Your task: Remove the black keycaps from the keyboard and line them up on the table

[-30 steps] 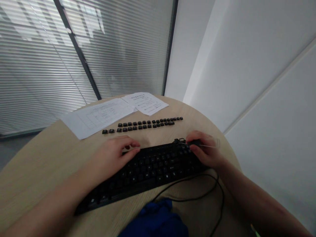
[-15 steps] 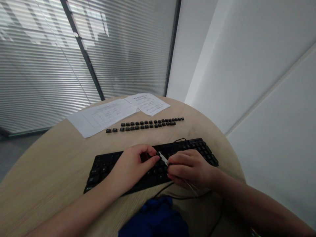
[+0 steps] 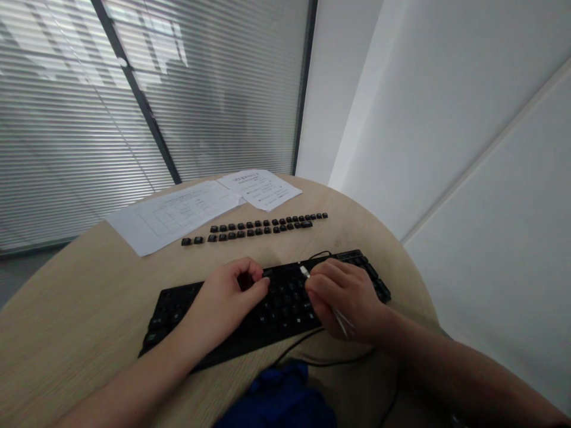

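My left hand (image 3: 232, 291) is closed in a pinch over the middle-left of a black keyboard (image 3: 285, 312). Between its thumb and forefinger a small black keycap (image 3: 266, 274) shows, dark against the board behind it. My right hand (image 3: 343, 294) is wrapped around a slim small brush (image 3: 304, 271), whose white tip sticks out above the fingers. Thin wires stick out below that hand from the tool's other end. The brush tip stands apart from the keycap. Part of the keyboard is hidden under both hands and the left forearm.
Two rows of loose black keycaps (image 3: 250, 232) lie behind the keyboard on the round wooden table (image 3: 80, 309). Printed sheets (image 3: 178, 211) lie farther back. A black cable (image 3: 298, 342) curls in front, near blue cloth (image 3: 279, 398). A white wall (image 3: 468, 148) stands at the right.
My hands have moved apart: the left went left with the keycap, and the brush tip came away from it and now points up-left. The view has shifted slightly.
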`<state>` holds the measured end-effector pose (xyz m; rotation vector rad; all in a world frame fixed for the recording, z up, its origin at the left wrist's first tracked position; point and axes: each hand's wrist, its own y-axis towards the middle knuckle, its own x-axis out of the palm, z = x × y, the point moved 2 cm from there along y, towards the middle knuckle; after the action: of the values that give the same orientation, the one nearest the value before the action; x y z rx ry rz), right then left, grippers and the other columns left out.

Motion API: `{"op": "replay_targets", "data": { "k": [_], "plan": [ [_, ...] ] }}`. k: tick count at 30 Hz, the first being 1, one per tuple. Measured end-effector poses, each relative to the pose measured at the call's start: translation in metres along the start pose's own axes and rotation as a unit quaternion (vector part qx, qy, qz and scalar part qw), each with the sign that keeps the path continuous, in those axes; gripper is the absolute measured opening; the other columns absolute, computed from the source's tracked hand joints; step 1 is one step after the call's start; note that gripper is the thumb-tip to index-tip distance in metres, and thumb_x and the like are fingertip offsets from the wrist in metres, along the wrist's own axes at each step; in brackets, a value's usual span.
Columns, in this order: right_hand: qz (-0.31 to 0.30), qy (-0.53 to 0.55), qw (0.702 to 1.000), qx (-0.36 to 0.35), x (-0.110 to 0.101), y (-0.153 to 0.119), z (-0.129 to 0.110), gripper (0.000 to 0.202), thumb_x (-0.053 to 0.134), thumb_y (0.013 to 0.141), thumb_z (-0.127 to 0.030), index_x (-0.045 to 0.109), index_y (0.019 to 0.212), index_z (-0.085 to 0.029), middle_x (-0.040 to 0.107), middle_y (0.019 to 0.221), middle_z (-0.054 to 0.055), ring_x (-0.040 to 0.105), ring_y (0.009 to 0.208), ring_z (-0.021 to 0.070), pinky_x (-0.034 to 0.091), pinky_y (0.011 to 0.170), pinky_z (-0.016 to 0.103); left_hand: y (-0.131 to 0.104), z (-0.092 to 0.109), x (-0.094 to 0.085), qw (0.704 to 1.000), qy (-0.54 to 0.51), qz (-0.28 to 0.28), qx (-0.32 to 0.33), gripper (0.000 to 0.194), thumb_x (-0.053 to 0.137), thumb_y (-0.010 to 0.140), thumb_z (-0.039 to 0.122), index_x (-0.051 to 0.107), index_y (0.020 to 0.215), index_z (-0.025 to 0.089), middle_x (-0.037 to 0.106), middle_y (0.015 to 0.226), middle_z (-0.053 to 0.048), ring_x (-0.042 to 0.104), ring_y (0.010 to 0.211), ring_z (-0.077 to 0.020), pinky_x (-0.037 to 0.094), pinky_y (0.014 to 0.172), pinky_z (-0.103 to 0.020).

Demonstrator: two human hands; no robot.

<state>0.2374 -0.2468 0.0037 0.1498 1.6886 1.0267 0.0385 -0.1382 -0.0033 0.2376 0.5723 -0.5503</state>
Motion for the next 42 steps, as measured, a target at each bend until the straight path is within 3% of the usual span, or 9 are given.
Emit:
{"op": "replay_targets", "data": {
  "k": [5, 9, 16, 20, 28, 31, 34, 37, 42],
  "plan": [
    [0.11, -0.027, 0.989, 0.096, -0.025, -0.007, 0.036, 0.025, 0.046, 0.102, -0.018, 0.063, 0.118, -0.025, 0.066, 0.117, 0.012, 0.063, 0.107, 0.029, 0.053, 0.092, 0.048, -0.002, 0.005, -0.002, 0.995, -0.089, -0.046, 0.011, 0.03, 0.063, 0.08, 0.051, 0.059, 0.077, 0.021, 0.057, 0.069, 0.001, 0.051, 0.063, -0.0153, 0.042, 0.057, -0.027],
    [0.124, 0.018, 0.982, 0.142, -0.028, -0.016, 0.057, 0.035, 0.041, 0.103, -0.013, 0.065, 0.125, -0.028, 0.067, 0.092, 0.007, 0.065, 0.083, 0.0226, 0.055, 0.074, 0.039, -0.006, 0.009, 0.004, 0.991, -0.108, -0.082, 0.011, 0.031, 0.065, 0.081, 0.051, 0.059, 0.078, 0.021, 0.054, 0.068, 0.003, 0.047, 0.062, -0.0138, 0.039, 0.056, -0.026],
    [0.044, 0.03, 0.999, -0.004, -0.009, -0.011, 0.03, 0.022, 0.068, 0.097, -0.024, 0.071, 0.119, -0.026, 0.073, 0.085, 0.003, 0.067, 0.069, 0.016, 0.051, 0.06, 0.029, -0.014, 0.016, 0.017, 0.985, -0.111, -0.131, 0.008, 0.033, 0.066, 0.08, 0.053, 0.059, 0.074, 0.022, 0.052, 0.064, 0.004, 0.045, 0.059, -0.0135, 0.036, 0.054, -0.026],
    [0.025, 0.058, 0.996, -0.064, -0.001, -0.005, 0.015, 0.016, 0.069, 0.097, -0.029, 0.073, 0.11, -0.022, 0.073, 0.084, 0.003, 0.067, 0.068, 0.0137, 0.052, 0.06, 0.026, -0.016, 0.017, 0.02, 0.986, -0.096, -0.137, 0.026, 0.03, 0.066, 0.08, 0.051, 0.061, 0.073, 0.021, 0.055, 0.065, 0.002, 0.049, 0.062, -0.0153, 0.039, 0.057, -0.027],
    [0.028, 0.057, 0.995, -0.075, 0.004, -0.003, 0.01, 0.013, 0.067, 0.099, -0.032, 0.073, 0.103, -0.022, 0.074, 0.081, 0.003, 0.068, 0.065, 0.0129, 0.052, 0.058, 0.025, -0.016, 0.011, 0.027, 0.983, -0.11, -0.147, 0.026, 0.028, 0.065, 0.081, 0.048, 0.062, 0.074, 0.021, 0.056, 0.065, 0.002, 0.049, 0.061, -0.0144, 0.036, 0.054, -0.026],
    [0.01, 0.053, 0.996, -0.067, 0.001, -0.007, 0.013, 0.014, 0.066, 0.099, -0.032, 0.075, 0.106, -0.023, 0.076, 0.083, 0.003, 0.069, 0.067, 0.0136, 0.052, 0.059, 0.026, -0.017, 0.01, 0.022, 0.985, -0.077, -0.138, 0.062, 0.027, 0.062, 0.086, 0.048, 0.065, 0.08, 0.021, 0.061, 0.069, 0.001, 0.054, 0.063, -0.0158, 0.04, 0.056, -0.027],
    [-0.017, 0.034, 0.999, 0.016, -0.009, -0.008, 0.041, 0.015, 0.067, 0.098, -0.03, 0.076, 0.11, -0.025, 0.078, 0.09, 0.004, 0.072, 0.076, 0.0168, 0.055, 0.068, 0.028, -0.013, 0.006, 0.005, 0.984, 0.033, -0.085, 0.15, 0.021, 0.061, 0.091, 0.041, 0.07, 0.093, 0.022, 0.069, 0.08, -0.002, 0.062, 0.072, -0.0188, 0.047, 0.064, -0.03],
    [-0.103, -0.014, 0.981, 0.164, -0.011, -0.002, 0.095, 0.018, 0.07, 0.095, -0.033, 0.079, 0.108, -0.025, 0.078, 0.088, 0.004, 0.069, 0.074, 0.0183, 0.054, 0.07, 0.031, -0.004, -0.005, -0.015, 0.968, 0.142, -0.04, 0.201, 0.021, 0.057, 0.095, 0.037, 0.072, 0.098, 0.022, 0.073, 0.088, -0.004, 0.066, 0.081, -0.0218, 0.05, 0.075, -0.035],
    [-0.248, -0.05, 0.914, 0.318, 0.021, 0.013, 0.18, 0.022, 0.072, 0.092, -0.029, 0.082, 0.109, -0.02, 0.08, 0.094, 0.007, 0.07, 0.083, 0.0205, 0.052, 0.079, 0.031, 0.004, -0.02, -0.032, 0.948, 0.243, -0.035, 0.201, 0.024, 0.054, 0.097, 0.035, 0.074, 0.093, 0.022, 0.074, 0.092, -0.007, 0.068, 0.09, -0.027, 0.051, 0.083, -0.041]
  ]
}}
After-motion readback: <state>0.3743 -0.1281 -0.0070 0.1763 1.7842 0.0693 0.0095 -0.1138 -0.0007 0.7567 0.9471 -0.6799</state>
